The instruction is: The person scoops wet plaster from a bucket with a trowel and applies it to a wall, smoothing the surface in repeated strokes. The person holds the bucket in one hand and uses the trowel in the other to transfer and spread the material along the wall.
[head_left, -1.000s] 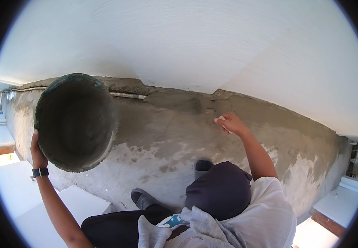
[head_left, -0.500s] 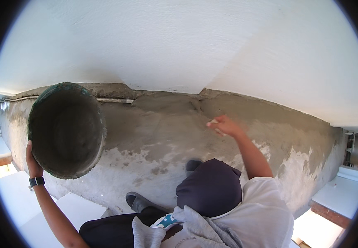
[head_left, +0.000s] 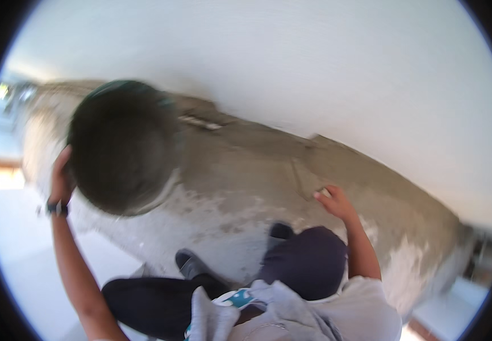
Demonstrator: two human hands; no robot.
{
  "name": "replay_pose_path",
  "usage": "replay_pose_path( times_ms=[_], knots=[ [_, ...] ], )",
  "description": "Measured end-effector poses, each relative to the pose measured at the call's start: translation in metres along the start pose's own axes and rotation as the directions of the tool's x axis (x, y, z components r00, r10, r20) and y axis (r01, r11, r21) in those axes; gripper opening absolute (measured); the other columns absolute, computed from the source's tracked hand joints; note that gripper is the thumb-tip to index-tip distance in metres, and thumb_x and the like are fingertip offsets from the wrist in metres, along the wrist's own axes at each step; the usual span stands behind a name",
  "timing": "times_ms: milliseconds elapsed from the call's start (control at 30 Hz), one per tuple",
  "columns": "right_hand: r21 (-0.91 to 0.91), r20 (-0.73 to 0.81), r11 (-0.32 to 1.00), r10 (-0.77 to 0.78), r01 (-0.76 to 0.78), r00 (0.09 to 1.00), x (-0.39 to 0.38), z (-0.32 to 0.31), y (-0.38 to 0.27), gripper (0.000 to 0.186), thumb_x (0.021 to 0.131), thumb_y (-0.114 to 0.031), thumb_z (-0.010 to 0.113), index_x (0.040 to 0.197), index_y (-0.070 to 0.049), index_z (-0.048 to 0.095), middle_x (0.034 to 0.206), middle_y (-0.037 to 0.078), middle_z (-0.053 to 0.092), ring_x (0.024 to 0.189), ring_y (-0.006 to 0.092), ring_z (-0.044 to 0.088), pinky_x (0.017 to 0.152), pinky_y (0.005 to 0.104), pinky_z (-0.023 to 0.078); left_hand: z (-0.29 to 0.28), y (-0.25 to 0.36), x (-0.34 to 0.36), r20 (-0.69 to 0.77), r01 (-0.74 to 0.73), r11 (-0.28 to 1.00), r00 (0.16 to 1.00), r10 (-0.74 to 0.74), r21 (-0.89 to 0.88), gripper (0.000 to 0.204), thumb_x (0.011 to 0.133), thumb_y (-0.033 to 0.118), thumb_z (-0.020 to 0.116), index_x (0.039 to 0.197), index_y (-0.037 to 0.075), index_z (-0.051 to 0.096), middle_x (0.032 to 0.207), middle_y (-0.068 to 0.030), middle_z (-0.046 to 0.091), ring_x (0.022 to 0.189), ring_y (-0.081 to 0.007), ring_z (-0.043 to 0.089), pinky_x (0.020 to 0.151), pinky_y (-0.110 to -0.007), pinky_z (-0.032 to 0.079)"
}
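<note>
My left hand (head_left: 61,177), with a dark watch at its wrist, grips the near left side of a large round bucket (head_left: 122,85). The bucket is tilted, its mouth facing me. Its inside is dark and coated grey; how much it holds, I cannot tell. To the right, my right hand (head_left: 337,201) is closed round the pale handle of what looks like a trowel (head_left: 300,177). The mortar-coloured blade lies against the wet grey mortar (head_left: 251,162) and hardly stands out from it.
A white wall (head_left: 337,62) rises beyond the mortar strip. A pale pipe (head_left: 200,122) lies along its foot beside the bucket. My dark shoes (head_left: 186,262) stand on the stained concrete (head_left: 226,238). Lower pale surfaces (head_left: 24,227) lie past the left edge.
The view has tilted and blurred. The bucket and my left hand appear higher and further right. My right hand has come nearer my body with the trowel.
</note>
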State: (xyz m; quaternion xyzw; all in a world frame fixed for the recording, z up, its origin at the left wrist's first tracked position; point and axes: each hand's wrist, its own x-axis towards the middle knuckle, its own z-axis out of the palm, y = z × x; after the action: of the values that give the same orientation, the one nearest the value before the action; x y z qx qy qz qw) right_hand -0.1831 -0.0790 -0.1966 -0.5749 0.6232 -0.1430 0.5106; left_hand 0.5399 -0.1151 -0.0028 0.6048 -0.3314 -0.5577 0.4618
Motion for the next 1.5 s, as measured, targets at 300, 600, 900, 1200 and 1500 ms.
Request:
replay_pose_path(
  times_ms=[300,600,900,1200,1500],
  knots=[
    [-0.553,0.348,0.447,-0.643,0.703,0.682,0.081,0.068,-0.311,0.023,0.088,-0.025,0.069,0.099,-0.006,0.063,0.094,0.017,0.067,0.091,0.0377,0.066,0.078,0.0489,0.050,0.063,0.019,-0.011,-0.188,-0.058,0.883,0.969,0.162,0.465,0.044,0.092,0.050,0.068,0.093,0.006,0.067,0.079,0.0029,0.059,0.071,-0.0085,0.052,0.064,-0.025,0.039],
    [-0.705,0.699,-0.193,-0.353,0.682,0.622,0.130,0.254,-0.379,0.017,0.087,-0.019,0.063,0.084,-0.013,0.078,0.090,0.007,0.076,0.085,0.0238,0.074,0.070,0.0411,0.052,0.087,0.023,-0.021,-0.146,-0.085,0.857,0.972,0.183,0.508,0.049,0.091,0.052,0.070,0.092,0.003,0.067,0.079,0.0038,0.056,0.073,-0.0062,0.049,0.064,-0.024,0.038],
    [-0.604,0.669,0.380,-0.234,0.700,0.705,0.097,0.250,-0.409,0.030,0.085,-0.030,0.068,0.099,-0.005,0.077,0.103,0.015,0.075,0.099,0.0306,0.073,0.086,0.0419,0.058,0.079,0.019,-0.017,-0.181,-0.113,0.846,0.954,0.239,0.521,0.055,0.085,0.054,0.076,0.081,0.000,0.063,0.075,0.0008,0.056,0.071,-0.0083,0.050,0.063,-0.027,0.043],
    [-0.506,0.597,0.634,-0.232,0.585,0.768,0.103,0.177,-0.401,0.048,0.085,-0.045,0.071,0.098,0.001,0.076,0.096,0.022,0.073,0.095,0.0370,0.071,0.082,0.0447,0.056,0.080,0.021,-0.018,-0.185,-0.094,0.812,0.953,0.241,0.576,0.066,0.087,0.058,0.071,0.100,-0.006,0.069,0.086,-0.0047,0.064,0.082,-0.0136,0.058,0.076,-0.029,0.048],
    [-0.571,0.378,0.734,-0.160,0.366,0.912,0.081,0.011,-0.302,0.049,0.085,-0.043,0.073,0.079,0.005,0.068,0.060,0.016,0.054,0.057,0.0232,0.053,0.058,0.0394,0.044,0.076,0.017,-0.013,-0.180,-0.085,0.848,0.961,0.208,0.522,0.059,0.090,0.059,0.066,0.104,0.002,0.069,0.087,-0.0016,0.064,0.076,-0.0103,0.058,0.066,-0.024,0.042]
  ],
)
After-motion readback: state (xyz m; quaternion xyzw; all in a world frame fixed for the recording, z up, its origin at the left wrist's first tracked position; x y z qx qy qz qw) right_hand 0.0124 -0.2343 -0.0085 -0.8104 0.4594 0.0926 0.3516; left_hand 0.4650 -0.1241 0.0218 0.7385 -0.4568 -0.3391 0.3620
